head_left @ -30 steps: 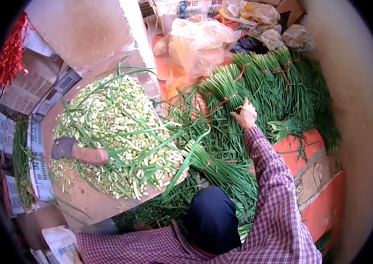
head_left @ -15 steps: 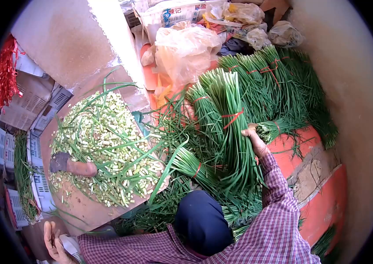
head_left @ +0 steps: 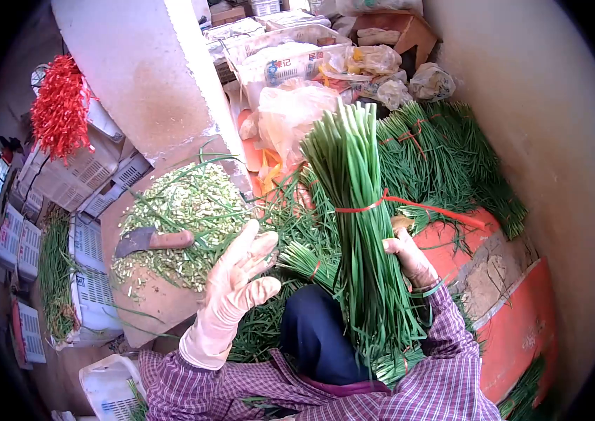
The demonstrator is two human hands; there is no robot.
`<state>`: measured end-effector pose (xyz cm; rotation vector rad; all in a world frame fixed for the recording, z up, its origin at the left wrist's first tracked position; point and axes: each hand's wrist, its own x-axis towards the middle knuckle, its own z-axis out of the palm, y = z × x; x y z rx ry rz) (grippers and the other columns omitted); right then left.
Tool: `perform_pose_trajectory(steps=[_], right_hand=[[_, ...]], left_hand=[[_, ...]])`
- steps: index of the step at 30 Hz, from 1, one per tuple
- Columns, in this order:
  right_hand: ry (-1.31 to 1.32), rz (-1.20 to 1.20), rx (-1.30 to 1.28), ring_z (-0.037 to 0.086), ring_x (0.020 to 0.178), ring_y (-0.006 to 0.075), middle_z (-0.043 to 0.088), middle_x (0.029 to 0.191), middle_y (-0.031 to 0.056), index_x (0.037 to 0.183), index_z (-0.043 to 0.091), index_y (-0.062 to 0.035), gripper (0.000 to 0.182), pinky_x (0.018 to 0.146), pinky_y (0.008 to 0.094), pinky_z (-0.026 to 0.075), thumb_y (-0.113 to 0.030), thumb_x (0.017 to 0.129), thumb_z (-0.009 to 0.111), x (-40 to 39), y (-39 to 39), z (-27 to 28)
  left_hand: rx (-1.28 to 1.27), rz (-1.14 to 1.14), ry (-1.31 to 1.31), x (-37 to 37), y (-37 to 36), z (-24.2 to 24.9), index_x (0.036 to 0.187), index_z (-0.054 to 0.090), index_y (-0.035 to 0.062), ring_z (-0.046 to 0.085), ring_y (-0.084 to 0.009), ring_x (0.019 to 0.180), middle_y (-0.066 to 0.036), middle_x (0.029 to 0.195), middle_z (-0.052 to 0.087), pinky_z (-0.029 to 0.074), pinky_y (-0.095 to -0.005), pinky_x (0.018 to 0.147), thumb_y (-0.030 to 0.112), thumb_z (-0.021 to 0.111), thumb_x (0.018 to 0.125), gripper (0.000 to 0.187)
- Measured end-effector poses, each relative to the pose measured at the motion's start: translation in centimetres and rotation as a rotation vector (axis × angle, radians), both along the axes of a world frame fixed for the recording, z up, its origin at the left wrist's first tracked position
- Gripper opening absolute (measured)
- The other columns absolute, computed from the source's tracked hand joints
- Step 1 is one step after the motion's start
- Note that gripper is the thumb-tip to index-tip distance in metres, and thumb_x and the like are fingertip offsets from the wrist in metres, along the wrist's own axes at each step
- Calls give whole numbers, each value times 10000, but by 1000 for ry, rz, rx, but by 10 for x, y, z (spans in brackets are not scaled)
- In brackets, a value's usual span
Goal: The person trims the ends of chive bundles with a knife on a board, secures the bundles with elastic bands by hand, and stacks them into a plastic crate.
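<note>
My right hand (head_left: 409, 258) grips a tall bundle of green garlic chives (head_left: 364, 210) from its right side. The bundle stands nearly upright in front of me, pale cut ends up and leaf tips hanging down. A red tie (head_left: 360, 208) circles it, with a loose end stretching right. My left hand (head_left: 238, 281), in a pale glove, is raised left of the bundle with its fingers apart and nothing in it. Beyond that hand, a cleaver (head_left: 153, 241) with a wooden handle lies on a board (head_left: 160, 302) among chopped pale stem pieces (head_left: 178, 200).
More tied chive bundles (head_left: 437, 147) are stacked at the back right by the wall. A smaller bundle (head_left: 304, 261) lies on loose leaves. Plastic bags (head_left: 294, 112) and a white crate (head_left: 283, 59) stand behind. Red strips (head_left: 62, 105) hang at left above crates (head_left: 94, 281).
My left hand has come up from the lower left to beside the bundle. The chive bundle, held in my right hand, is now nearer and more upright. The view has shifted.
</note>
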<state>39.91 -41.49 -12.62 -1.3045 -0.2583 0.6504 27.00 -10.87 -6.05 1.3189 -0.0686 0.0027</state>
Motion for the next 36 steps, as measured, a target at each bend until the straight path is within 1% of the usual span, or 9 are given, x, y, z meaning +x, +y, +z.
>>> perform_pose_trajectory(steps=[5, 8, 11, 13, 18, 21, 29, 32, 36], right_hand=[[-583, -97, -43, 608, 1146, 234, 598, 1308, 160, 1449, 420, -7, 836, 1021, 342, 465, -264, 733, 764, -31, 87, 101], [-988, -239, -140, 585, 1128, 373, 573, 1203, 247, 1426, 397, 3, 874, 980, 423, 475, -333, 696, 739, -58, 151, 128], [-1130, -312, -67, 565, 950, 396, 515, 1036, 221, 1500, 232, 69, 1094, 828, 458, 493, -306, 674, 843, -110, 227, 136], [-1136, -118, 20, 559, 1011, 406, 474, 1129, 254, 1523, 88, 92, 1177, 860, 444, 501, -309, 716, 846, -141, 252, 132], [-1055, 416, -128, 619, 1094, 343, 623, 1150, 193, 1318, 534, -17, 526, 897, 406, 516, -263, 881, 693, -134, 242, 118], [-1176, 10, -292, 681, 875, 309, 682, 983, 157, 1168, 638, -50, 291, 763, 404, 544, -221, 932, 624, -96, 239, 65], [-1238, -35, -475, 646, 846, 369, 643, 863, 193, 1073, 621, -59, 242, 751, 468, 520, -208, 882, 607, -72, 270, 8], [-1431, -192, -496, 625, 836, 361, 620, 862, 151, 1083, 615, -77, 271, 721, 469, 515, -168, 833, 668, -67, 291, 12], [-1543, -192, -540, 627, 844, 341, 627, 864, 140, 898, 651, -73, 141, 738, 452, 507, -170, 799, 678, -53, 335, 26]], left_hand=[[-29, 110, -191, 7, 38, 64, 1530, 317, 48, 596, -166, 926, -116, 1392, 511, 545, -298, 751, 210, 766, 885, 802], [118, 261, -129, -19, 35, 131, 1465, 410, -12, 488, -234, 1334, -138, 1440, 510, 390, -390, 1133, 345, 684, 946, 686], [118, 603, -319, -31, 56, 148, 1286, 604, 8, 613, -178, 1159, -110, 1319, 611, 469, -341, 1061, 241, 657, 970, 396], [33, 418, -230, -60, 97, 170, 1301, 583, 10, 646, -173, 1079, -109, 1268, 637, 518, -331, 986, 195, 642, 966, 387], [616, 448, -136, -123, 157, 194, 1337, 509, -45, 684, -220, 987, -135, 1144, 674, 568, -321, 835, 62, 673, 708, 659], [767, 515, 101, -142, 165, 176, 1297, 544, -31, 671, -188, 937, -110, 1097, 679, 547, -316, 848, 30, 727, 667, 659], [836, 164, 412, -133, 238, 38, 1367, 526, 10, 586, -187, 1119, -80, 1226, 651, 445, -318, 998, 140, 859, 633, 817], [703, 127, 477, -130, 245, 34, 1432, 484, 53, 564, -219, 1190, -106, 1284, 633, 420, -342, 1045, 199, 888, 615, 923], [1089, 158, 460, -125, 246, 55, 1518, 313, -7, 474, -251, 1327, -160, 1457, 496, 358, -339, 1116, 250, 905, 627, 1101]])
